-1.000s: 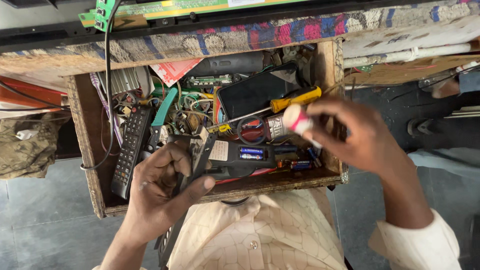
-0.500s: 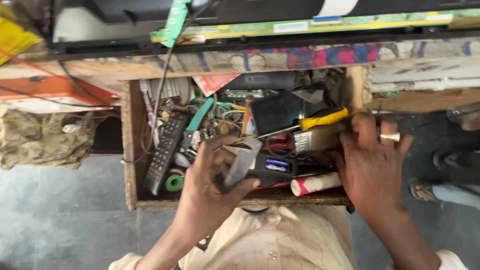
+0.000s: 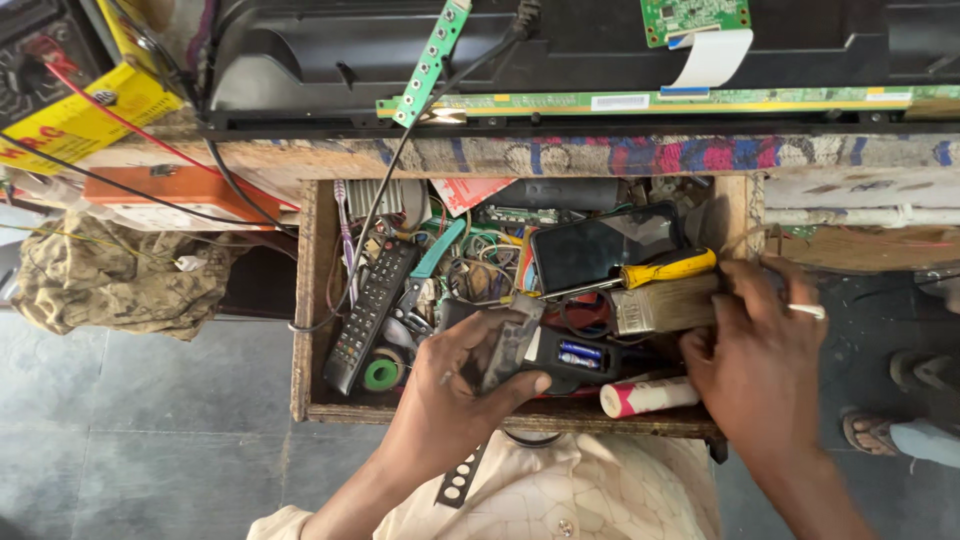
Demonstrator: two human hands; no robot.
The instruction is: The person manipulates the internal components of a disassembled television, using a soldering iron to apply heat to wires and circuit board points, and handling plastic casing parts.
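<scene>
While the left hand (image 3: 455,385) gripped a small dark device (image 3: 545,355) over the front of the open wooden drawer (image 3: 300,330), fingers curled around its grey end, the right hand (image 3: 760,350) lay flat over the clutter at the drawer's right side, fingers loosely spread and holding nothing that I could make out. Its fingertips touched the bristle end of a paintbrush (image 3: 660,305). Just above the paintbrush lay a yellow-handled screwdriver (image 3: 665,268), and just below the hand a white tube with a pink end (image 3: 648,397) rested against the front wall.

The step looked like a search — one hand steadying the device, whose battery bay showed two blue cells (image 3: 580,354), the other feeling for a tool. A black remote (image 3: 368,312) lay at the left of the drawer, a roll of green tape (image 3: 381,374) near its lower end, and a dark phone-like slab (image 3: 600,247) sat towards the back.

Judging by where things lay, the next move called for the right hand to close on one item — the screwdriver seemed the likeliest — without dragging the wires tangled beside it.
</scene>
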